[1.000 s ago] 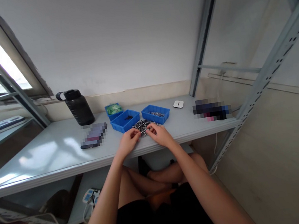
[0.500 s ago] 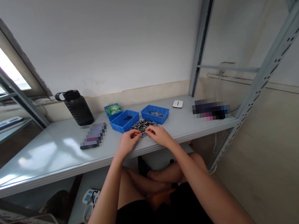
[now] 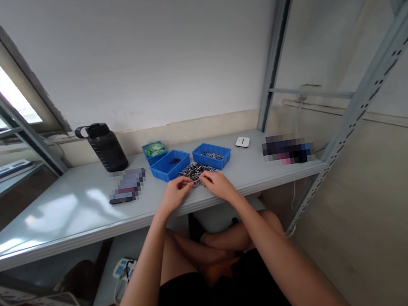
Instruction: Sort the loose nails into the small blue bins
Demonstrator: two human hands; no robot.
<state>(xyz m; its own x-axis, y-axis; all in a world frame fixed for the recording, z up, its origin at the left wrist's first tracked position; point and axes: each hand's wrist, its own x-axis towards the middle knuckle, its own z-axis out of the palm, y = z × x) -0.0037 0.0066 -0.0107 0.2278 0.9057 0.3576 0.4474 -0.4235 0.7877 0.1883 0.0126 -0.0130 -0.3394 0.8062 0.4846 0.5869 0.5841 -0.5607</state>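
Observation:
A loose pile of small black and silver screw-like pieces (image 3: 196, 170) lies on the grey table. At the pile's near left edge is my left hand (image 3: 177, 192), its fingertips pinched together. My right hand (image 3: 215, 183) is at the near right edge, thumb and fingers also drawn together. Whatever either hand holds is too small to make out. Behind the pile on the left stands a blue bin (image 3: 164, 171) with a few dark pieces in it. The other blue bin (image 3: 224, 159), behind on the right, contains silver pieces.
A third blue bin (image 3: 144, 151) with green packets stands at the back. To the left are a dark water bottle (image 3: 111, 149) and a blurred-out phone-like object (image 3: 127, 186). On the right lie a white square item (image 3: 243, 142) and another blurred object (image 3: 286, 150). Metal posts frame the table (image 3: 63, 210).
My right hand has shifted very slightly to the right, a little farther from the left hand. My left hand and the bins look the same.

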